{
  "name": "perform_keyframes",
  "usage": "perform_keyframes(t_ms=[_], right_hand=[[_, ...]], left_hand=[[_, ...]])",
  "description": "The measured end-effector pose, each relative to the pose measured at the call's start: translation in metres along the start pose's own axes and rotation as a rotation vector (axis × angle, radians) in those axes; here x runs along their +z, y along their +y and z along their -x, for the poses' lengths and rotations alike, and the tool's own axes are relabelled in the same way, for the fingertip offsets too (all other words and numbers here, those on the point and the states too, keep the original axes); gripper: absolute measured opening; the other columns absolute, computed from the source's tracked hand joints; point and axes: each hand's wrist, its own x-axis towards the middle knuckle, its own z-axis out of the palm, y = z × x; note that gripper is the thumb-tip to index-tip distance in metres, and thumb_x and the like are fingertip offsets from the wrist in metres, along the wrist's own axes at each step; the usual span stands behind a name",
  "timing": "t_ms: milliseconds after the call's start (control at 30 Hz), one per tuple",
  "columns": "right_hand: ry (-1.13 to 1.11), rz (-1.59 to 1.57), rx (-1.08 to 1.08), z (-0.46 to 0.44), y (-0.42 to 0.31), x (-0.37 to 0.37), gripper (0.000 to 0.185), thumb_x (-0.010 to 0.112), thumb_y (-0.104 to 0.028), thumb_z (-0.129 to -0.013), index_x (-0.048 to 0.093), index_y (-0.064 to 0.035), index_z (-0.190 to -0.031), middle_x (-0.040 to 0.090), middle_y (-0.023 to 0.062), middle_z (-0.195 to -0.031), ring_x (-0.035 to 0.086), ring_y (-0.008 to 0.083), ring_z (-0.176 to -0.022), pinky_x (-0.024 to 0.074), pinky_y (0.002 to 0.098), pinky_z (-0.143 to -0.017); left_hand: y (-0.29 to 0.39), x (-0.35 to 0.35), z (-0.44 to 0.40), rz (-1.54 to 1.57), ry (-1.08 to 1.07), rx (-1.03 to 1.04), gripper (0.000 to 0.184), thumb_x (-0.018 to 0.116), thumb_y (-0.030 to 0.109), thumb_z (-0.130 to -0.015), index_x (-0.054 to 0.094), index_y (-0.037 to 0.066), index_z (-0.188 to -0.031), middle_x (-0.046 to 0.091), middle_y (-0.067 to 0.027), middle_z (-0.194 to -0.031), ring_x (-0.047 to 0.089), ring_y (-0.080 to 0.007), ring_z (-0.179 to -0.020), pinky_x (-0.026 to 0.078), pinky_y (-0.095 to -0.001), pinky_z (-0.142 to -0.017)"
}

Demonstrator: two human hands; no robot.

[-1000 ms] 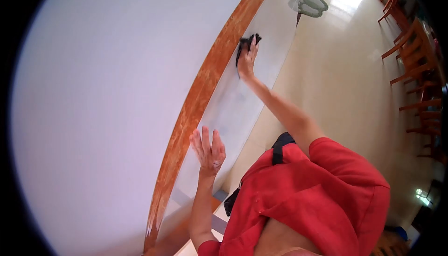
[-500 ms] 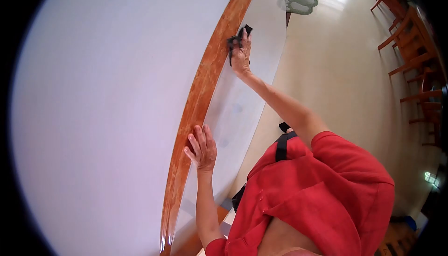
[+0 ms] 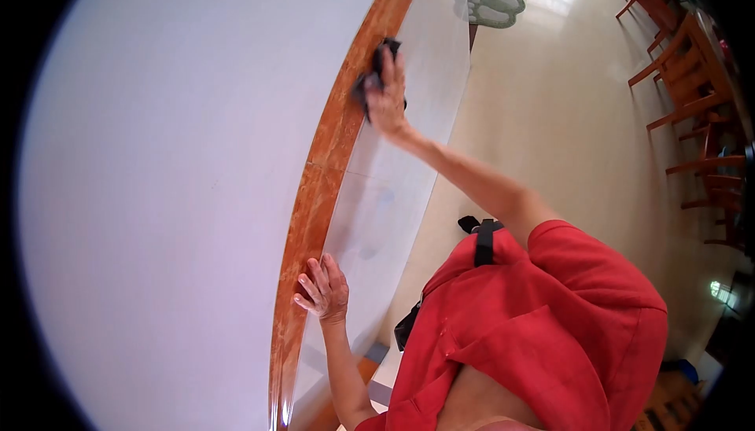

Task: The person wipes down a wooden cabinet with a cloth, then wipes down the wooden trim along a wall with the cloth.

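A brown, glossy, marble-like trim strip (image 3: 321, 146) runs along the white wall in a long curve. My right hand (image 3: 387, 101) presses a dark cloth (image 3: 384, 61) against the strip's upper stretch; part of the cloth is bunched under the fingers and slightly blurred. Lower down, my left hand (image 3: 325, 289) rests on the strip's edge with its fingers spread, holding nothing. Pale glossy tiles (image 3: 377, 195) lie between the strip and the floor.
Wooden chairs (image 3: 683, 69) line the right side. A green paw-shaped mat (image 3: 497, 5) lies on the beige floor (image 3: 543, 108) near the top. A dark strap (image 3: 484, 244) hangs over my red clothing (image 3: 543, 337).
My right hand has shifted left and slightly down with the cloth, further onto the strip. My left hand appears lower in view, still spread on the strip. The view has shifted a little.
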Motion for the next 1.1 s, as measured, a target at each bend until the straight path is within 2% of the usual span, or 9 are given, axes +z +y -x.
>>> perform_keyframes(t_ms=[67, 200, 367, 467, 700, 733, 833, 933, 1100], right_hand=[[0.128, -0.111, 0.287, -0.021, 0.031, 0.003, 0.06, 0.043, -0.035, -0.088, 0.025, -0.0034, -0.136, 0.021, 0.0256, -0.139, 0.017, 0.0398, -0.13, 0.0147, 0.0431, -0.106], [0.131, -0.115, 0.468, 0.017, 0.05, 0.014, 0.059, 0.045, -0.028, -0.087, 0.024, -0.0045, -0.136, 0.022, 0.0258, -0.139, 0.016, 0.0372, -0.131, 0.0157, 0.0411, -0.106], [-0.09, -0.124, 0.095, 0.043, -0.02, -0.004, 0.07, 0.049, -0.033, -0.079, 0.022, -0.0037, -0.137, 0.01, 0.0237, -0.143, 0.007, 0.0413, -0.132, 0.0117, 0.0477, -0.106], [-0.055, -0.079, -0.024, 0.012, -0.019, -0.006, 0.071, 0.047, -0.036, -0.08, 0.022, -0.0032, -0.137, 0.011, 0.0239, -0.143, 0.006, 0.0399, -0.133, 0.0103, 0.049, -0.105], [0.142, -0.125, 0.468, -0.01, 0.059, 0.005, 0.051, 0.036, -0.017, -0.089, 0.022, -0.0019, -0.136, 0.019, 0.0229, -0.141, 0.012, 0.0384, -0.131, 0.013, 0.0425, -0.107], [0.063, 0.099, 0.327, 0.011, 0.085, 0.016, 0.049, 0.035, -0.014, -0.09, 0.021, -0.0003, -0.136, 0.02, 0.0224, -0.14, 0.012, 0.0387, -0.131, 0.0123, 0.0431, -0.107], [0.047, -0.143, 0.464, 0.021, 0.033, 0.009, 0.055, 0.042, -0.016, -0.088, 0.02, -0.0005, -0.136, 0.016, 0.0223, -0.142, 0.011, 0.0397, -0.131, 0.0112, 0.0416, -0.107], [0.028, -0.118, 0.13, -0.01, -0.01, -0.008, 0.061, 0.048, -0.026, -0.085, 0.024, -0.0041, -0.136, 0.018, 0.0242, -0.141, 0.012, 0.0379, -0.132, 0.0137, 0.043, -0.106], [0.089, -0.023, 0.182, -0.076, 0.036, -0.002, 0.056, 0.04, -0.031, -0.088, 0.026, -0.0047, -0.136, 0.022, 0.0218, -0.14, 0.015, 0.036, -0.131, 0.0132, 0.0418, -0.106]], left_hand=[[0.001, -0.001, 0.0, 0.005, -0.017, 0.004, 0.042, 0.062, 0.03, -0.078, 0.051, 0.019, -0.117, 0.044, -0.0065, -0.131, 0.027, -0.0349, -0.129, 0.01, -0.055, -0.105], [-0.001, -0.002, -0.001, -0.005, -0.011, 0.015, 0.035, 0.052, 0.031, -0.085, 0.052, 0.019, -0.117, 0.041, -0.0084, -0.134, 0.026, -0.0358, -0.129, 0.009, -0.0553, -0.105], [0.001, 0.0, -0.003, -0.011, -0.006, 0.017, 0.034, 0.051, 0.031, -0.085, 0.052, 0.019, -0.117, 0.041, -0.0093, -0.133, 0.024, -0.0367, -0.13, 0.008, -0.0553, -0.105], [0.0, 0.001, -0.001, -0.015, -0.013, 0.02, 0.034, 0.051, 0.031, -0.085, 0.052, 0.019, -0.117, 0.041, -0.0099, -0.133, 0.023, -0.0371, -0.13, 0.008, -0.0555, -0.105], [0.001, 0.0, 0.0, -0.025, -0.012, 0.011, 0.036, 0.055, 0.032, -0.082, 0.052, 0.019, -0.116, 0.042, -0.0091, -0.133, 0.025, -0.0371, -0.129, 0.01, -0.0565, -0.104], [0.001, 0.001, -0.001, -0.035, -0.015, 0.011, 0.037, 0.059, 0.033, -0.079, 0.053, 0.02, -0.113, 0.044, -0.0086, -0.131, 0.026, -0.0369, -0.129, 0.011, -0.0572, -0.104], [0.002, 0.0, -0.001, -0.015, -0.019, 0.006, 0.038, 0.061, 0.032, -0.078, 0.053, 0.02, -0.113, 0.044, -0.0088, -0.13, 0.026, -0.0371, -0.128, 0.011, -0.0577, -0.103], [0.001, 0.0, 0.001, -0.019, -0.02, 0.007, 0.038, 0.062, 0.031, -0.078, 0.053, 0.02, -0.113, 0.044, -0.009, -0.131, 0.026, -0.0374, -0.128, 0.012, -0.0575, -0.103], [-0.001, -0.003, -0.006, -0.042, -0.036, 0.027, 0.035, 0.054, 0.032, -0.083, 0.052, 0.018, -0.115, 0.039, -0.0106, -0.134, 0.022, -0.0379, -0.13, 0.009, -0.0573, -0.104]])
